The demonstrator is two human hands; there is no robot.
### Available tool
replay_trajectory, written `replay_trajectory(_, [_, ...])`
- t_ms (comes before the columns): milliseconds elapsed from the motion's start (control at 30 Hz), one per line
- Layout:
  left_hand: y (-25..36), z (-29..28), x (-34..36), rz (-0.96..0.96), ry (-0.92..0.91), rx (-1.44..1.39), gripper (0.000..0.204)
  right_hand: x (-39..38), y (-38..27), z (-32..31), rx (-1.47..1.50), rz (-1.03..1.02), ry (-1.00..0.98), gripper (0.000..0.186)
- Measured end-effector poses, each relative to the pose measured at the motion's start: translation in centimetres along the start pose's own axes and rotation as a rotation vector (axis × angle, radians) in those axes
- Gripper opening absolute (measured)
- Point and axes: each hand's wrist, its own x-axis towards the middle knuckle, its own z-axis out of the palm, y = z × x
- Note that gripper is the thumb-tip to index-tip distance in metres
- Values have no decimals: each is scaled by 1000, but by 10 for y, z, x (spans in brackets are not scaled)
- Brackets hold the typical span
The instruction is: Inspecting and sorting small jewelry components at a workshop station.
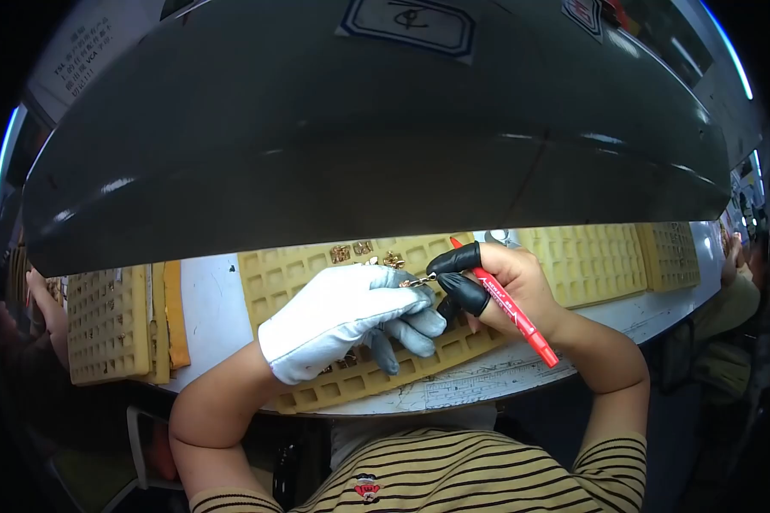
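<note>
My left hand (346, 312) wears a white glove with grey fingers. Its thumb and fingers are closed on a small gold-coloured metal piece (416, 281), perhaps a bit of jewellery. Black finger covers sit on the thumb and fingers of my right hand (509, 278), whose tips pinch the right end of the same piece. A red marker pen (529, 329) lies slanted through my right hand, its lower end sticking out toward me. Beneath both hands is a yellow foam tray (381, 386) with square pockets. Several gold-coloured pieces (340, 252) sit in its far pockets.
A large dark grey hood (359, 154) overhangs the white table's far side. More yellow pocketed trays stand at right (581, 267) and left (107, 329). A ruler (466, 389) lies along the near edge. Parts of other people show at both sides.
</note>
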Motion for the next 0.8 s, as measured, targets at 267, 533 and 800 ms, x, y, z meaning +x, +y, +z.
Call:
replay_trajectory(267, [4,5,-2,6,69,252,32,2,-7,3,30,69,-9,44])
replay_trajectory(533, [-7,2,4,118,164,643,28,-1,-4,2,34,99,5,45])
replay_trajectory(800, [-9,7,3,361,287,860,21,2,-2,-3,-149,-58,-67,23])
